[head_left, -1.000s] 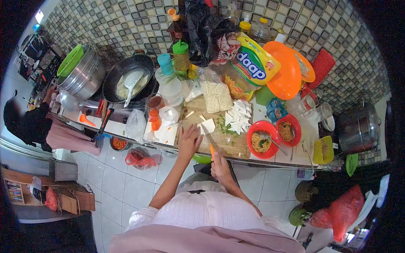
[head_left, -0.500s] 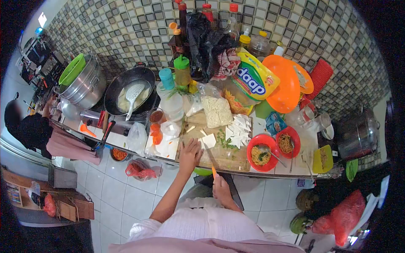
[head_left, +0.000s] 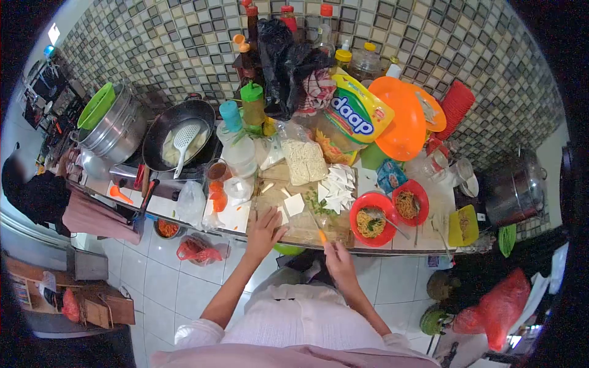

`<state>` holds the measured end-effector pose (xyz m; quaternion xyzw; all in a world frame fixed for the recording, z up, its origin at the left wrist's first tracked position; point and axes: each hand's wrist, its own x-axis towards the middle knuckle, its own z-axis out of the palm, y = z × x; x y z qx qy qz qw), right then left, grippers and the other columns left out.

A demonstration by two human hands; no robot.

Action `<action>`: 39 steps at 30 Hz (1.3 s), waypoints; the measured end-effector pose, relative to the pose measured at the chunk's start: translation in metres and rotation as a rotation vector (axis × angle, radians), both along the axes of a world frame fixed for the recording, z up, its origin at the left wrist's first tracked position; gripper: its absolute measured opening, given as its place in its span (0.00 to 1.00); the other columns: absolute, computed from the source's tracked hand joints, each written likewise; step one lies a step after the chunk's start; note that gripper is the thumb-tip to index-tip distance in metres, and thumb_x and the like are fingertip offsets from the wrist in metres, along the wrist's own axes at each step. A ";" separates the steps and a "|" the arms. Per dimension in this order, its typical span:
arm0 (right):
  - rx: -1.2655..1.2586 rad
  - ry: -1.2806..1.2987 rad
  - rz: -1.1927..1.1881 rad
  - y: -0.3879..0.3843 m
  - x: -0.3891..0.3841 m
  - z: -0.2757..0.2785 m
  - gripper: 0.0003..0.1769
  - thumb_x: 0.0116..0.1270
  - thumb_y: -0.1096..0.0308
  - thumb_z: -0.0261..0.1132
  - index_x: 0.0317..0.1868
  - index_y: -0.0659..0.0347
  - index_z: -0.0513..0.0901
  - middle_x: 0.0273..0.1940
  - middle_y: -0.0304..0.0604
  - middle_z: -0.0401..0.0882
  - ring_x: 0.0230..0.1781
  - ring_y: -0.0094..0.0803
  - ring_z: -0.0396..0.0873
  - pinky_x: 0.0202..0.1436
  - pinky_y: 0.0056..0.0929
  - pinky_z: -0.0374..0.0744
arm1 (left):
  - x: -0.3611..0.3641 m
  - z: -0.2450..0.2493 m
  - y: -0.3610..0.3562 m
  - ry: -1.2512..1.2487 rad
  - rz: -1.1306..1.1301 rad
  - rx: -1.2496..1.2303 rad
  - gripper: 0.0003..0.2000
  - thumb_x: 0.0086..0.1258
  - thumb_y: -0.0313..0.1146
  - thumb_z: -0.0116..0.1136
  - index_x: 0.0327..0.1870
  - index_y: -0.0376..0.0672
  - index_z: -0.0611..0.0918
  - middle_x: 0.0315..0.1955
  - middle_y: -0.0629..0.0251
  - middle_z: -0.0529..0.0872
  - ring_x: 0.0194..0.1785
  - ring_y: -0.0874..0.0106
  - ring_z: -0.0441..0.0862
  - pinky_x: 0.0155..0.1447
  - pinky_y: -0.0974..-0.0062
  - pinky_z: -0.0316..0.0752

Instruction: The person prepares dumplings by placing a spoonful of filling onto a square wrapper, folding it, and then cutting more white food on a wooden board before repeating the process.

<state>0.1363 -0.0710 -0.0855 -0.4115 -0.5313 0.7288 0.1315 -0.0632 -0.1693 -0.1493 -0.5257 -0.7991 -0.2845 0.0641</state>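
My right hand (head_left: pixel 337 256) is closed round the orange handle of a knife (head_left: pixel 322 235), whose blade lies over the wooden cutting board (head_left: pixel 300 232). Spread on the board's left part, my left hand (head_left: pixel 264 232) has its fingers apart beside a thin white strip (head_left: pixel 283 214). A white square piece (head_left: pixel 294 205) lies just right of that strip. Chopped greens (head_left: pixel 320 205) sit between it and a pile of white triangular pieces (head_left: pixel 337 189). Behind them is a block of dried noodles (head_left: pixel 304 162).
Two red bowls of noodles (head_left: pixel 372 222) stand right of the board. A black pan with a white slotted spoon (head_left: pixel 185 140) is at the left. Bottles and a yellow daap pack (head_left: pixel 359 113) line the wall. A person (head_left: pixel 37 190) stands far left.
The knife has moved right, away from the white square, and a strip now lies apart from the square. My left hand has come off the square, its fingers spreading. The view has shifted slightly.
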 end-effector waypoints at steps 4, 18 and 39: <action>1.024 0.008 0.031 0.026 -0.027 -0.008 0.15 0.61 0.57 0.56 0.37 0.62 0.72 0.23 0.45 0.72 0.21 0.39 0.71 0.24 0.36 0.68 | 0.002 0.016 -0.016 -0.014 -0.092 -0.049 0.24 0.50 0.40 0.63 0.49 0.43 0.74 0.52 0.59 0.72 0.58 0.61 0.67 0.63 0.52 0.53; 0.910 -0.043 0.220 0.050 -0.062 -0.027 0.25 0.58 0.59 0.59 0.52 0.65 0.65 0.46 0.56 0.71 0.47 0.48 0.71 0.49 0.40 0.68 | 0.014 0.038 -0.032 -0.279 -0.002 0.195 0.05 0.55 0.26 0.57 0.32 0.42 0.80 0.29 0.61 0.82 0.36 0.66 0.80 0.54 0.67 0.68; 0.026 0.418 -1.246 0.170 0.240 -0.059 0.18 0.62 0.61 0.58 0.51 0.57 0.69 0.32 0.36 0.70 0.26 0.19 0.65 0.25 0.13 0.63 | 0.075 0.052 0.060 -1.643 -0.166 0.273 0.10 0.65 0.27 0.48 0.47 0.37 0.70 0.40 0.61 0.78 0.42 0.70 0.78 0.44 0.70 0.78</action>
